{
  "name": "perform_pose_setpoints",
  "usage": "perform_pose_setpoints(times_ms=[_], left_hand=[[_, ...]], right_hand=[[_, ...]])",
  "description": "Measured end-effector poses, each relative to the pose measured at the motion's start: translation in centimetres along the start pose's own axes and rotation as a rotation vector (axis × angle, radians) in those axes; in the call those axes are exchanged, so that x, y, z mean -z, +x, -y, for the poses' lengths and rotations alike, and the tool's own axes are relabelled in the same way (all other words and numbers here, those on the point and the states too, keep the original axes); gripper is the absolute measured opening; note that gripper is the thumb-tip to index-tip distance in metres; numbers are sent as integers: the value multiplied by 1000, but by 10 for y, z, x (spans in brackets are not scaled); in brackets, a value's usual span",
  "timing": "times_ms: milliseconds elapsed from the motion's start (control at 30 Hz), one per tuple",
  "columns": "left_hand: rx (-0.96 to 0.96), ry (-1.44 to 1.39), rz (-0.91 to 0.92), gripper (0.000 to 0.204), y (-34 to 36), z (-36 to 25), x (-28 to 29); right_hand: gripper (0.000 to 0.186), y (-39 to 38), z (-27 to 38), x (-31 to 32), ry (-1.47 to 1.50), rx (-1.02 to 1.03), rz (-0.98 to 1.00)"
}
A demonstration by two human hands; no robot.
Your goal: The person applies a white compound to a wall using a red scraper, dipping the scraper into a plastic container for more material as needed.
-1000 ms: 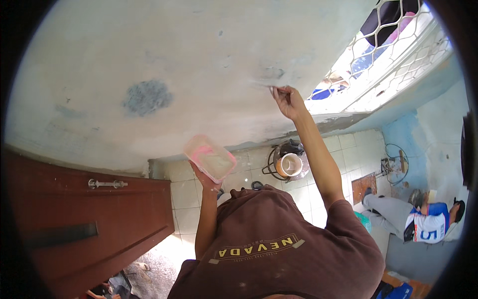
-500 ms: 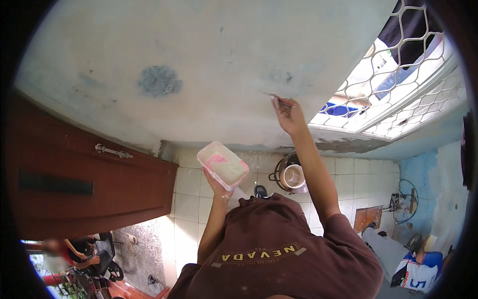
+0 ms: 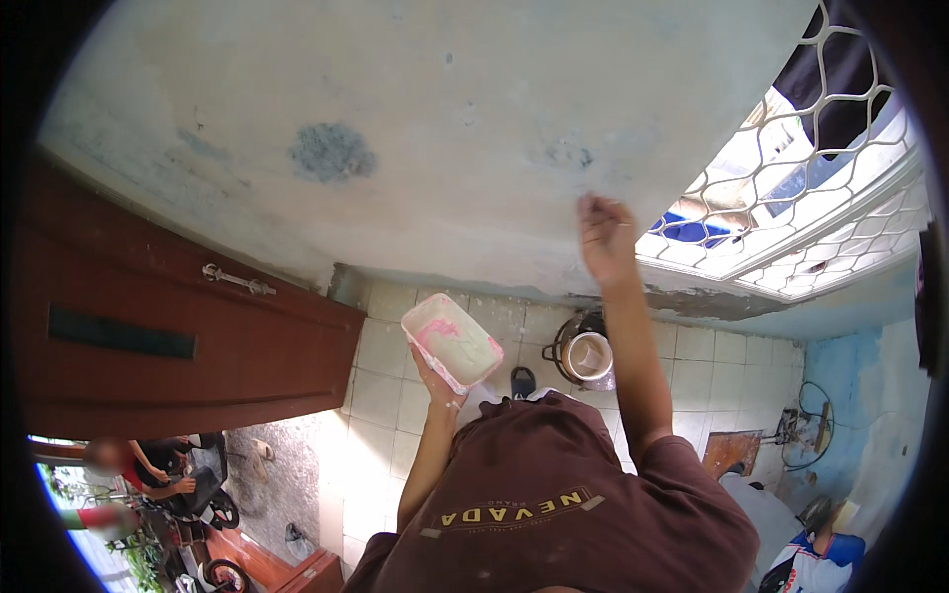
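My left hand [image 3: 432, 380] holds a white rectangular tub [image 3: 433, 362] from its side and underneath. Pale paste [image 3: 469, 358] with a pink streak lies inside it. Up by the pale plastered wall [image 3: 474, 217], my right hand [image 3: 606, 240] is closed. The earlier frame shows a thin putty knife in its fingers; now the tool is almost wholly hidden by them. Just above that hand is a small grey-blue patch [image 3: 571, 154] on the wall. Farther left the wall has a larger dark grey patch [image 3: 333, 152].
A white bucket [image 3: 587, 357] stands near the wall's foot, right of my sandalled foot [image 3: 523, 381]. To the left is a brown door [image 3: 138, 366] with a bolt [image 3: 237, 280]. A metal window grille [image 3: 781, 198] is at the right. People are at lower left and lower right.
My right hand has shifted right along the wall, and the putty knife has gone mostly out of sight. The whole view has moved slightly. My left hand keeps the tub.
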State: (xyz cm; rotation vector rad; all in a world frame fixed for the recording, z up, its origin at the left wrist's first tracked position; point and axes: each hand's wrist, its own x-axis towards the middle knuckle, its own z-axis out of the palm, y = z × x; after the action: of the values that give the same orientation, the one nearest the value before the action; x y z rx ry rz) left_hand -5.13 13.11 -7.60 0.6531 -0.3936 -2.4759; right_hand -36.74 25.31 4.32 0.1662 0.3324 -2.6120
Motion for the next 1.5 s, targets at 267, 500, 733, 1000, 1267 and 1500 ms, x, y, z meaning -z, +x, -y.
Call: perform_pose_setpoints(times_ms=[267,500,733,1000,1267,1500], left_hand=[[47,44,8,73,0,-3,-12],[39,15,34,74,-2,1,-19],[80,47,44,76,15,7,-26],[100,18,125,71,22,11,-28],[148,45,114,72,25,9,-37],[150,26,129,75,27,6,-36]], right_hand=[[37,52,35,-55,599,-304,84],[36,-6,49,-30,498,-53,209],[40,59,20,-19,469,-322,50],[39,-37,55,-50,-43,-69,280],[26,-21,0,8,-972,271,77],[28,35,-25,10,-771,407,-76]])
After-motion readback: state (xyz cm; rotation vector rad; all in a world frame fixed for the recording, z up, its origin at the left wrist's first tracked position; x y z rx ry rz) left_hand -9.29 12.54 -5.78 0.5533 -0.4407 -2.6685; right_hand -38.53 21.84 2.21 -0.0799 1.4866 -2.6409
